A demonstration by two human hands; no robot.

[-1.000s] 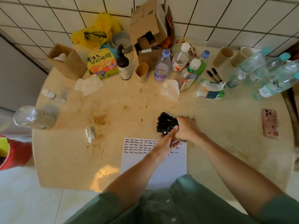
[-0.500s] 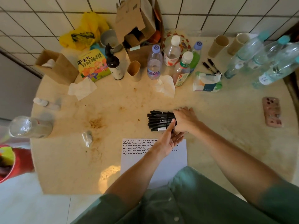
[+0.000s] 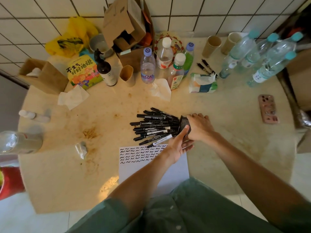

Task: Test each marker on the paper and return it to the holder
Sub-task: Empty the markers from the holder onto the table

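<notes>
The black mesh holder (image 3: 185, 124) lies tipped on its side on the counter (image 3: 227, 132), its mouth facing left, and it serves as the landmark here. The right hand (image 3: 200, 127) wraps over the holder's closed end from the right, its fingers (image 3: 196, 116) curled around the mesh in a firm grasp. A fan of black markers (image 3: 154, 126) spills out of the holder's mouth to the left, lying flat on the counter with their ends spread apart; the ones nearest the holder still reach into its opening. The left hand (image 3: 178, 147) sits just in front of the holder, palm turned up and fingers (image 3: 184, 132) spread loosely, grasping nothing; the forefinger stretches up to touch the holder's near rim, and the hand's edge is close beside the nearest marker with a white label. In front of the holder, partly under the left hand and forearm, lies the white paper (image 3: 134, 165), its far edge covered by rows of short black squiggles. A pink phone (image 3: 268, 109) rests well to the right of the holder.
</notes>
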